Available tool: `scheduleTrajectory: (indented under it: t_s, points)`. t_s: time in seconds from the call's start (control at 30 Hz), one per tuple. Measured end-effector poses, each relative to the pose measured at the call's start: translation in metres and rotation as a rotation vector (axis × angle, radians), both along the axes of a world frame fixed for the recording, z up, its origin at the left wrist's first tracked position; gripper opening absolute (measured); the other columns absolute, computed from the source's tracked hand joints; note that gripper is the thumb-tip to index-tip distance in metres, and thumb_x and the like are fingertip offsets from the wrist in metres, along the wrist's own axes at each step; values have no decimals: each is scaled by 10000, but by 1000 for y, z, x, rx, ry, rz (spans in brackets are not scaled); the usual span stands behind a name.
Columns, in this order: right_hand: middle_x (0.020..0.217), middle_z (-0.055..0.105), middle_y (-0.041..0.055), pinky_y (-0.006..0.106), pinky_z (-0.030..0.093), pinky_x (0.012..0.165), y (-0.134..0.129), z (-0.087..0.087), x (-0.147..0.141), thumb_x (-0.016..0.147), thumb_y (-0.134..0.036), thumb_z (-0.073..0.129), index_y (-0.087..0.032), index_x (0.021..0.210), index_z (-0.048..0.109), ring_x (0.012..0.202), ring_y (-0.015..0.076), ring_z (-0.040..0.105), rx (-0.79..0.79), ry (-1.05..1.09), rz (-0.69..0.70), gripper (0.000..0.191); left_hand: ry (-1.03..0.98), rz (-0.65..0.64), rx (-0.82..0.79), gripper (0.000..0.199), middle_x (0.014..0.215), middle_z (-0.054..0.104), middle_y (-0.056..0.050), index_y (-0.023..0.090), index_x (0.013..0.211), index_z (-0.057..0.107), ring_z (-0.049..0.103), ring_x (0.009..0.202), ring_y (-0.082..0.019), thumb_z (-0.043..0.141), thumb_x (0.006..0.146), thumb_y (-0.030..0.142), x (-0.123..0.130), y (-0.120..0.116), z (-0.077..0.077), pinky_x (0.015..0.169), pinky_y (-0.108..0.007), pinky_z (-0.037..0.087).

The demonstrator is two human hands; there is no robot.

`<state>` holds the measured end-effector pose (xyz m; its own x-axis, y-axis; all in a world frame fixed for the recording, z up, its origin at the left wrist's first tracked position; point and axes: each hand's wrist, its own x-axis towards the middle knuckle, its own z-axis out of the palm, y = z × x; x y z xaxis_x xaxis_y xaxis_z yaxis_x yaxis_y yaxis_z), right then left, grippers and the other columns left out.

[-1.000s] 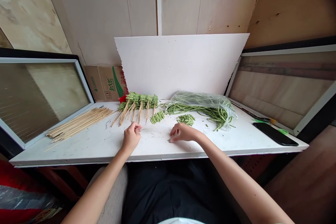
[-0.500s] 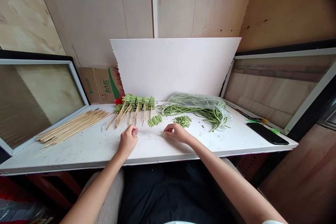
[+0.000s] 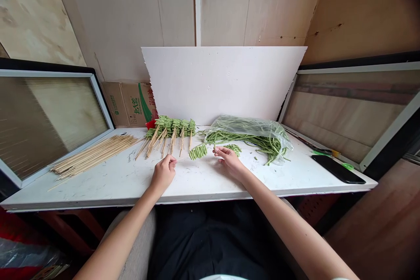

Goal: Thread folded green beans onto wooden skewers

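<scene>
My left hand (image 3: pixel 164 172) is closed in a pinch on a thin bamboo skewer (image 3: pixel 183 159), which points right. At the skewer's far end is a neat row of cut green bean pieces (image 3: pixel 198 152), side by side; I cannot tell how far the skewer runs through them. My right hand (image 3: pixel 229 160) pinches a short green bean piece (image 3: pixel 214 146) upright, just right of that row. Behind its fingers is a small pile of cut bean pieces (image 3: pixel 235 149), partly covered by the hand.
Loaded bean skewers (image 3: pixel 173 126) are stacked at the back, sticks forward. Bare bamboo skewers (image 3: pixel 95 155) lie at left. A clear plastic bag (image 3: pixel 249 123) holds long green beans (image 3: pixel 259 142). A black phone (image 3: pixel 337 169) lies at right. A white board (image 3: pixel 226 83) stands behind.
My right hand has moved right and a little away from me, and now holds a bean piece upright. The left hand stays nearly in place. The view has shifted slightly.
</scene>
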<state>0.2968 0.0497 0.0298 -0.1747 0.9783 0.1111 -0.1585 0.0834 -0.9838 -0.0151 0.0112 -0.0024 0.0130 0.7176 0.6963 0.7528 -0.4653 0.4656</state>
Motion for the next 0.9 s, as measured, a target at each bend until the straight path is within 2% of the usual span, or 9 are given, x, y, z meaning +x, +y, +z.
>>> scheduleTrajectory:
  t_s: [0.37, 0.9]
  points:
    - [1118, 715, 80, 291, 408, 736, 0, -2, -1, 779, -583, 830, -228, 969, 764, 1002, 224, 603, 2, 4, 82, 408, 6, -29, -6, 141, 809, 723, -36, 229, 863, 584, 689, 751, -213, 480, 921, 155, 0, 0, -2, 689, -299, 480]
    - [1079, 717, 70, 292, 408, 723, -1, -1, -1, 785, -545, 834, -242, 939, 784, 946, 205, 602, 19, 17, 82, 344, 37, -18, -20, 156, 791, 716, -35, 228, 852, 595, 674, 722, -210, 488, 909, 131, 1, -2, 1, 664, -295, 464]
